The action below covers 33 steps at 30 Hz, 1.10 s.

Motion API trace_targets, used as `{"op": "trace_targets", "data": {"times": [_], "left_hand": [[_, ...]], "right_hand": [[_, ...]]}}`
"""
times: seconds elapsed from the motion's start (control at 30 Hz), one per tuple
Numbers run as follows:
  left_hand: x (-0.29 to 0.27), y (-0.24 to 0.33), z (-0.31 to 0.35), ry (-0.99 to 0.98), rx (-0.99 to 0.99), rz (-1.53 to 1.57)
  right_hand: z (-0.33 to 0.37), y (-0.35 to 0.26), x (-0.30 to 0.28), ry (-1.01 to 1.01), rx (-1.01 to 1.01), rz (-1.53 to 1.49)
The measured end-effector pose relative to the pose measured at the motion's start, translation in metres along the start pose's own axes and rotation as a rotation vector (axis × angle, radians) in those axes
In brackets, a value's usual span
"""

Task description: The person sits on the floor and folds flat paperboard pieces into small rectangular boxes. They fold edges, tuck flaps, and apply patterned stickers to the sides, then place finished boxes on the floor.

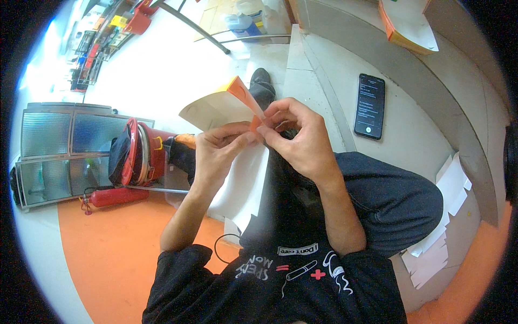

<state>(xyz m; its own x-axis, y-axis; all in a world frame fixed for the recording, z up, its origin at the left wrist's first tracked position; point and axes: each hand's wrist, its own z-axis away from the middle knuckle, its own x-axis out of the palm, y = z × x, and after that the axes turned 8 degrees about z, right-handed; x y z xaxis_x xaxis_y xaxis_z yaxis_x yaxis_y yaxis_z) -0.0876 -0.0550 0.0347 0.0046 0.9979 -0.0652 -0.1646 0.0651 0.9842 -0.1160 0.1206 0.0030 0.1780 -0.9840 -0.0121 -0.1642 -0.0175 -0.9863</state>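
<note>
Above my lap, both hands work on a folded card sheet [213, 112], white on one face with an orange and yellow strip along its edge. My left hand [218, 151] pinches an orange part of the sheet between thumb and fingers. Close beside it, my right hand [302, 137] pinches the same orange edge, thumb and fingertips nearly meeting the left ones. A large white part [243, 183] hangs below the hands over my legs. The fingers partly hide the fold being gripped.
A phone [369, 106] with its screen lit lies on the pale step to the right. An orange-edged card piece [407, 29] stands at the upper right. Cut white papers [452, 186] lie beside my knee. Leftward are a red bucket [151, 151] and a fire extinguisher [116, 196].
</note>
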Motion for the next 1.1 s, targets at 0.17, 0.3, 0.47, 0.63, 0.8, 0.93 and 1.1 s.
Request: {"op": "trace_targets", "data": {"times": [0.17, 0.3, 0.47, 0.63, 0.8, 0.93, 1.1], "left_hand": [[0.003, 0.002, -0.001, 0.003, -0.013, -0.017], [0.004, 0.003, -0.001, 0.000, -0.013, 0.014], [0.003, 0.001, 0.000, 0.025, -0.032, -0.007], [-0.001, -0.003, -0.001, 0.040, -0.050, 0.000], [-0.002, -0.006, 0.000, 0.000, -0.009, 0.088], [-0.001, -0.009, -0.001, -0.012, 0.005, 0.150], [0.002, -0.009, 0.001, 0.014, 0.003, 0.147]], "right_hand": [[0.000, -0.002, 0.003, 0.055, -0.019, 0.023], [0.002, -0.005, 0.002, 0.057, -0.007, 0.045], [0.002, -0.006, 0.000, 0.028, -0.015, 0.073], [0.004, -0.008, 0.002, 0.026, -0.033, 0.023], [0.005, -0.010, 0.005, 0.106, -0.056, 0.172], [0.005, -0.011, 0.004, 0.103, -0.065, 0.193], [0.006, -0.012, 0.001, 0.078, -0.091, 0.142]]}}
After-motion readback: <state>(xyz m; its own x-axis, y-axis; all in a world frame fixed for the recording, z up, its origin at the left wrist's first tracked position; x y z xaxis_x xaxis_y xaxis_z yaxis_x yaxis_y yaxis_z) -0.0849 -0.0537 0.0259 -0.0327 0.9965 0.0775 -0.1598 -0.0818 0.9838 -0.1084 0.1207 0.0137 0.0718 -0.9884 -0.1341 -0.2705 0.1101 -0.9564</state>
